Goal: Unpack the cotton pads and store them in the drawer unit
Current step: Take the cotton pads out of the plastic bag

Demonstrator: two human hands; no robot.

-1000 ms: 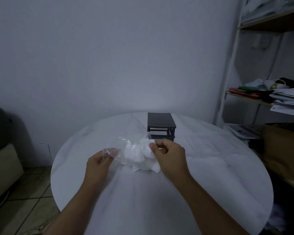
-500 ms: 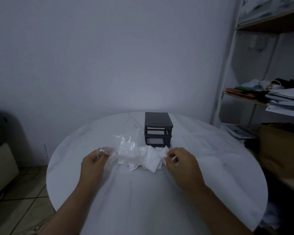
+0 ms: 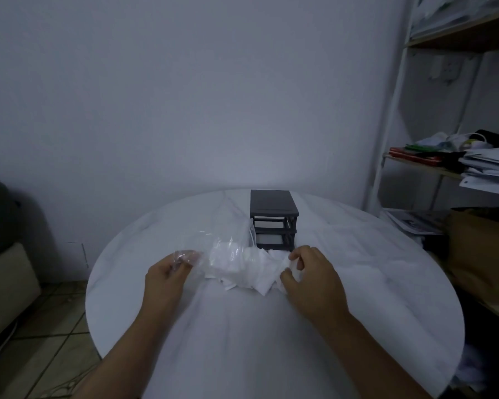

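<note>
A small dark drawer unit [image 3: 273, 210] stands upright at the back middle of the round white table [image 3: 372, 283]. Just in front of it lies a heap of white cotton pads [image 3: 244, 270], half inside a clear plastic bag [image 3: 213, 246]. My left hand [image 3: 167, 276] pinches the bag's left end between thumb and fingers. My right hand [image 3: 311, 279] grips the right end of the pad heap, its fingers curled into the white pads. Whether the unit's drawers hold anything I cannot tell.
A white shelf rack [image 3: 392, 125] stands to the right with stacked papers [image 3: 490, 168] and a brown box [image 3: 481, 249] beside the table edge. A beige seat [image 3: 6, 280] is at the far left on a tiled floor.
My right hand moved right, drawing pads out of the bag into a spread heap. My left hand kept hold of the bag's left end.
</note>
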